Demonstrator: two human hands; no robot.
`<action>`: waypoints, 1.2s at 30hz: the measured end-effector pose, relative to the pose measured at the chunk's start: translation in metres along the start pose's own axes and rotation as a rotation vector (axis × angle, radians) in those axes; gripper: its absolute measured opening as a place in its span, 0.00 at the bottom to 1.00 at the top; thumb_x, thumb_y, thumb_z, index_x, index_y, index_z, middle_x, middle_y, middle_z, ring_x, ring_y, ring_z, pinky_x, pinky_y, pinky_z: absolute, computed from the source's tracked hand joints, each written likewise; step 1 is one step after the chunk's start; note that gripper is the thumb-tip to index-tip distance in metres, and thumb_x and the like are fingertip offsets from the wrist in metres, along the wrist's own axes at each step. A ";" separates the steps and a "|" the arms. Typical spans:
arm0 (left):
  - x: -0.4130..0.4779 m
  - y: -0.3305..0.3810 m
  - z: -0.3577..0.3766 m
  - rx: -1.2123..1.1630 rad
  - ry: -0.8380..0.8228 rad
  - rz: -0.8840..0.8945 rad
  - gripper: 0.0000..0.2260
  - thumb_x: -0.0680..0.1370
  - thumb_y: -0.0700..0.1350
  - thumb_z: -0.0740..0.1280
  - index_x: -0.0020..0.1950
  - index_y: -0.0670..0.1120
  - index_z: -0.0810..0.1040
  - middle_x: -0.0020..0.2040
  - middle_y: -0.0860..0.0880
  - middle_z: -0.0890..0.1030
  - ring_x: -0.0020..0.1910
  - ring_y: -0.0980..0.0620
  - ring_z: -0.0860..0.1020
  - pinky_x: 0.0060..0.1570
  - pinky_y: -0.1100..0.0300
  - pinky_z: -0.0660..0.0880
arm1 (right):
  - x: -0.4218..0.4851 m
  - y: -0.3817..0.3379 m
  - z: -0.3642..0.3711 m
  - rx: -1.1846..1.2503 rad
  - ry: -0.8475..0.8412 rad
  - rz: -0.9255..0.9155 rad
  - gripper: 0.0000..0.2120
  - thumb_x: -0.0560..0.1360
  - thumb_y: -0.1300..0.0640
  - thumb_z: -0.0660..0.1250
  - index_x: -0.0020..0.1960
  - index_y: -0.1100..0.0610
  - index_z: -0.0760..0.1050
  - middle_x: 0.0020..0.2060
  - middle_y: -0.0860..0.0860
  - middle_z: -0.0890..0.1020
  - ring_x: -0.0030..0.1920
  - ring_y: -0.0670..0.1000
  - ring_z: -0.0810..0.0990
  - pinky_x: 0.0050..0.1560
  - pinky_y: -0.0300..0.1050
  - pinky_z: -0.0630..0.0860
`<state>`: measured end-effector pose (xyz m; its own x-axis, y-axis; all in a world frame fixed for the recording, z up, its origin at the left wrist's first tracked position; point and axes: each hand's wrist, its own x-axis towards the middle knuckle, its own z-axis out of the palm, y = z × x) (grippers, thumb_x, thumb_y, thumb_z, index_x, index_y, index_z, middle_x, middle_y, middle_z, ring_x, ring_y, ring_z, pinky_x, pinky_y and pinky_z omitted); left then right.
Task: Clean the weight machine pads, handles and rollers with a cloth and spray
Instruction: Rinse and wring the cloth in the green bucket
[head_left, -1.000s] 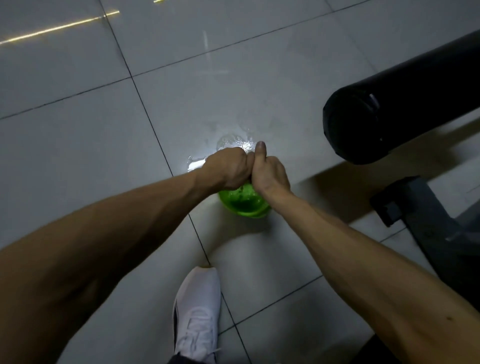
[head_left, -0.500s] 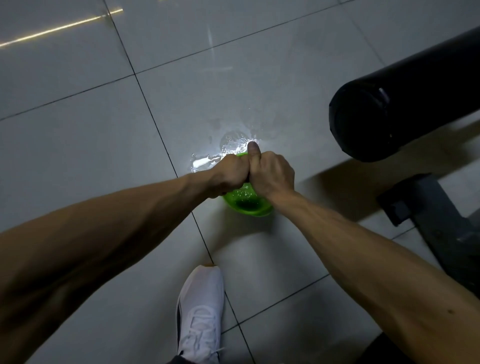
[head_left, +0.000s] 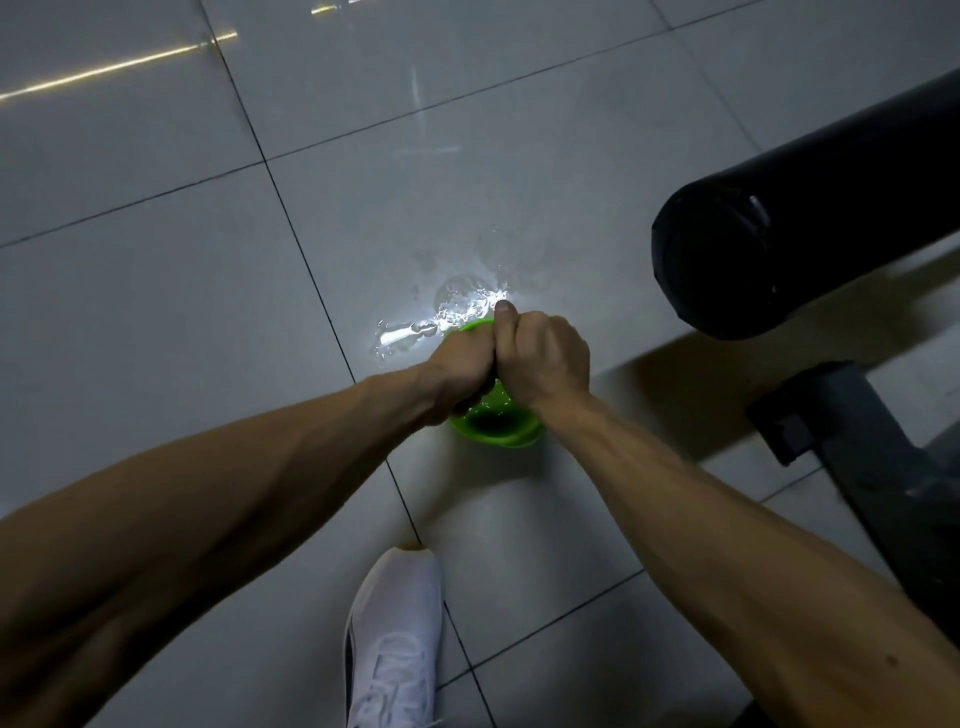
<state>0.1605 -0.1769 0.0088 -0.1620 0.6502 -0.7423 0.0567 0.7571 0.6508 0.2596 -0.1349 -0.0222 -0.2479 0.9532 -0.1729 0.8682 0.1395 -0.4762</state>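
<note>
View from a head camera looking down at a grey tiled floor (head_left: 156, 312) in dim light. A small green bowl (head_left: 493, 431) sits on the floor, and everything here is placed from it.

Directly above the bowl, a person's two bare forearms meet. The left grip (head_left: 457, 374) and the right grip (head_left: 545, 364) are both curled into tight fists pressed knuckle to knuckle, with the right thumb pointing away from the person. What they clench is hidden inside the fists. Judging by the task it is the cloth, being wrung out over the bowl, though no fabric can be made out.

Just beyond the bowl, a puddle (head_left: 441, 327) glints on the tile. To the right of the bowl and raised above the floor is a thick black padded roller (head_left: 779, 234), end-on to the camera. Below that roller, also right of the bowl, stands the dark grey machine base (head_left: 857, 441). Nearer the person than the bowl is a white shoe (head_left: 395, 639).

To do this step well, the fists should twist in opposite directions while staying centred over the bowl, low enough that drips land inside it rather than adding to the puddle. The cloth probably wants to end up damp, not dripping, before it goes to the roller. The wet tile looks slippery, so the foot is best kept clear of it.
</note>
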 end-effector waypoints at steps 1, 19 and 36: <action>0.000 -0.002 0.002 -0.020 0.026 0.015 0.21 0.86 0.54 0.51 0.38 0.45 0.69 0.25 0.49 0.67 0.18 0.54 0.60 0.22 0.65 0.55 | 0.000 -0.001 0.002 0.042 -0.003 0.041 0.28 0.85 0.43 0.50 0.43 0.60 0.81 0.44 0.60 0.84 0.47 0.64 0.80 0.44 0.49 0.67; -0.110 0.085 -0.029 -0.382 0.175 -0.193 0.10 0.82 0.38 0.66 0.63 0.40 0.78 0.60 0.37 0.81 0.53 0.40 0.82 0.39 0.53 0.82 | -0.042 -0.067 -0.138 1.074 -0.282 0.642 0.04 0.77 0.57 0.72 0.48 0.58 0.83 0.45 0.59 0.85 0.44 0.57 0.85 0.42 0.51 0.81; -0.570 0.412 -0.005 -0.431 -0.017 -0.019 0.03 0.78 0.39 0.73 0.51 0.42 0.86 0.50 0.40 0.86 0.47 0.44 0.85 0.45 0.54 0.83 | -0.261 -0.230 -0.643 1.190 -0.027 0.676 0.10 0.76 0.60 0.73 0.57 0.59 0.80 0.51 0.60 0.86 0.55 0.62 0.85 0.56 0.58 0.81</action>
<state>0.2710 -0.2357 0.7009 -0.1430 0.6400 -0.7549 -0.3634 0.6755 0.6415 0.4013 -0.2433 0.6869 0.0528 0.7356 -0.6753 -0.0653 -0.6723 -0.7374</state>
